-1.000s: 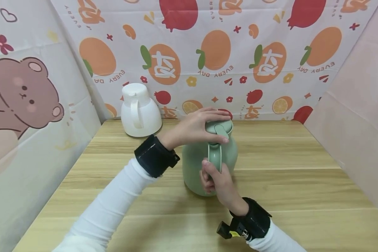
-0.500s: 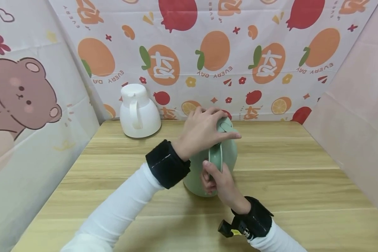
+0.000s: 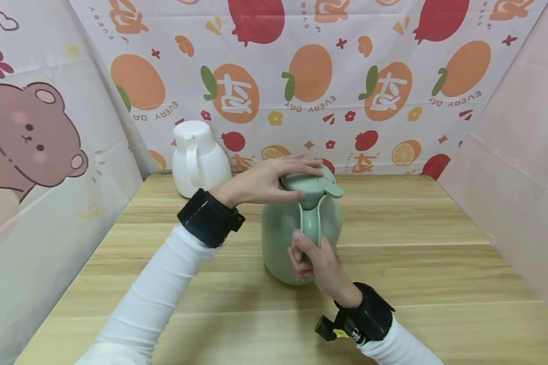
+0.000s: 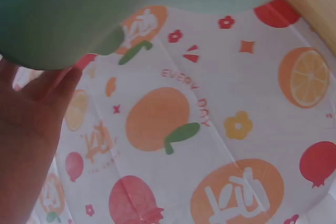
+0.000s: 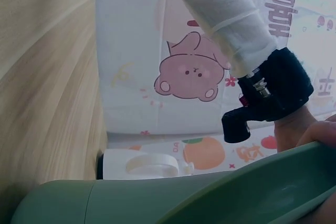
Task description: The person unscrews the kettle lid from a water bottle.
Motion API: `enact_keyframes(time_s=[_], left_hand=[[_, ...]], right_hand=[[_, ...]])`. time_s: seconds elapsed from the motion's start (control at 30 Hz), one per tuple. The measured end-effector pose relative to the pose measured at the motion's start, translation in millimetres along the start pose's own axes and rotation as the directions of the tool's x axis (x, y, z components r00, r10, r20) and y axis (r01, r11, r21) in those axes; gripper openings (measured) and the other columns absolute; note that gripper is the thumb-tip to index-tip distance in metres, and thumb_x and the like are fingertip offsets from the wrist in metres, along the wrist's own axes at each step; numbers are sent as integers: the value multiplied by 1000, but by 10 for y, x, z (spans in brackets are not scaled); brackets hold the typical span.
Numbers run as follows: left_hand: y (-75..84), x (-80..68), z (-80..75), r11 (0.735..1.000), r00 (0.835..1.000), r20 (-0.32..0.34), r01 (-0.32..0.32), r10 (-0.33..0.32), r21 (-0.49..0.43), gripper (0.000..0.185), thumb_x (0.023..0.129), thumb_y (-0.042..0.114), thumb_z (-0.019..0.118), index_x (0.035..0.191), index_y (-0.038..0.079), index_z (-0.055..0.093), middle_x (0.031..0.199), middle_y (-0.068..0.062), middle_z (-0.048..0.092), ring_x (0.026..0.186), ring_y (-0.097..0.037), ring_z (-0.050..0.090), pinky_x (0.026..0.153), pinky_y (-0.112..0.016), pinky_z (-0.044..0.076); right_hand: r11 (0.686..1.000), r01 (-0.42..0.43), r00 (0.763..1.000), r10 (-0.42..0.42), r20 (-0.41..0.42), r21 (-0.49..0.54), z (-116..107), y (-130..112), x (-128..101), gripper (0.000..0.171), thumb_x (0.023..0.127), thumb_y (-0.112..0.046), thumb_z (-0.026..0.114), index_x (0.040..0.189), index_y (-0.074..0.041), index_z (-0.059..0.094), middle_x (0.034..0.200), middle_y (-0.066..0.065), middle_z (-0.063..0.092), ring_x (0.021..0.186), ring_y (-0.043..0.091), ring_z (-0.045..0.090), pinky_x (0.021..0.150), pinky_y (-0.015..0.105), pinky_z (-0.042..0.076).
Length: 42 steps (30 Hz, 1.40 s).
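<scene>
Standing upright, green jug (image 3: 278, 243), handle (image 3: 310, 220) toward person (image 3: 141, 299), right fingers (image 3: 297, 263) gripping it, left fingers (image 3: 294, 165) outstretched

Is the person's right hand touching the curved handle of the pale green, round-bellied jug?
Touching: the head view shows the right hand gripping the pale green curved handle, with its fingers curled around it.
</scene>
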<state>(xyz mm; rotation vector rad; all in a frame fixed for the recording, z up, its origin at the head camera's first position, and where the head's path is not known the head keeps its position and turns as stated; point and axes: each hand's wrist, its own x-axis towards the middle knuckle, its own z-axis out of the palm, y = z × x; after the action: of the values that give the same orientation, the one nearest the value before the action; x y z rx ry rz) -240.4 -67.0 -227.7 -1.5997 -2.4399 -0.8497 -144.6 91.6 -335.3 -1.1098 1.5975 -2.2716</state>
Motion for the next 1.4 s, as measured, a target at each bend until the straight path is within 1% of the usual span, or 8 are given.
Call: enact_keyframes(time_s=[0.17, 0.37, 0.57, 0.8, 1.07, 1.2, 1.3, 1.4], left_hand=[[-5, -20, -16, 998, 998, 38, 57, -57, -16, 48, 86, 29, 63, 132, 17, 52, 138, 5, 42, 132, -10, 23, 104, -35, 24], [130, 2, -3, 987, 989, 20, 146, -147, 67, 50, 86, 32, 64, 133, 18, 52, 137, 2, 44, 131, -19, 29, 102, -42, 27], [275, 27, 96, 953, 976, -78, 215, -202, 212, 50, 85, 40, 63, 129, 16, 56, 133, -3, 48, 115, -25, 42, 91, -38, 36], [336, 57, 178, 918, 943, -201, 310, -265, 245, 50, 78, 47, 68, 120, 20, 63, 122, 0, 55, 97, -21, 43, 78, -33, 35], [383, 88, 274, 858, 915, -324, 356, -240, 371, 51, 78, 55, 64, 116, 21, 64, 117, -4, 55, 102, -28, 43, 84, -40, 37], [308, 61, 278, 898, 927, -341, 277, -156, 341, 49, 83, 49, 63, 123, 21, 60, 129, -6, 48, 120, -27, 36, 97, -44, 29], [229, 5, 239, 967, 947, -316, 125, -50, 221, 39, 90, 33, 58, 124, 16, 57, 137, -6, 41, 129, -22, 28, 103, -43, 23], [147, -68, 186, 997, 970, -243, -7, 25, 75, 31, 92, 16, 48, 122, 11, 57, 137, -4, 43, 130, -18, 28, 103, -40, 23]], right_hand=[[1000, -5, 1000, 5, 3, -4, -3, 13, -1, 32, 97, -15, 33, 68, -3, 34, 49, 3, 23, 38, 18, 20, 34, 29, 19], [1000, 11, 1000, -11, 11, 9, -5, 12, 10, 31, 97, -14, 31, 68, -2, 34, 48, 4, 23, 37, 22, 18, 33, 28, 20], [1000, 15, 1000, -15, 4, -6, 4, -2, 17, 31, 97, -14, 32, 68, -3, 34, 48, 2, 24, 37, 21, 18, 33, 28, 19], [1000, 13, 1000, -13, -3, -26, 22, -8, 2, 31, 97, -13, 31, 69, -3, 34, 48, 3, 24, 37, 23, 19, 34, 29, 21], [1000, 5, 1000, -6, -1, -29, 12, -8, 6, 31, 96, -14, 32, 68, -2, 34, 47, 5, 24, 37, 20, 21, 34, 28, 22], [1000, 17, 1000, -17, 15, -21, 6, -1, 9, 30, 97, -11, 30, 69, -1, 34, 47, 6, 23, 36, 20, 21, 33, 29, 22], [1000, 21, 1000, -20, 20, -14, 1, 1, 12, 30, 97, -11, 30, 69, -1, 34, 47, 6, 24, 36, 19, 21, 33, 29, 22], [1000, 20, 1000, -20, 21, -6, -2, 1, 14, 30, 97, -12, 30, 69, -1, 34, 47, 6, 24, 36, 19, 22, 33, 29, 21]])
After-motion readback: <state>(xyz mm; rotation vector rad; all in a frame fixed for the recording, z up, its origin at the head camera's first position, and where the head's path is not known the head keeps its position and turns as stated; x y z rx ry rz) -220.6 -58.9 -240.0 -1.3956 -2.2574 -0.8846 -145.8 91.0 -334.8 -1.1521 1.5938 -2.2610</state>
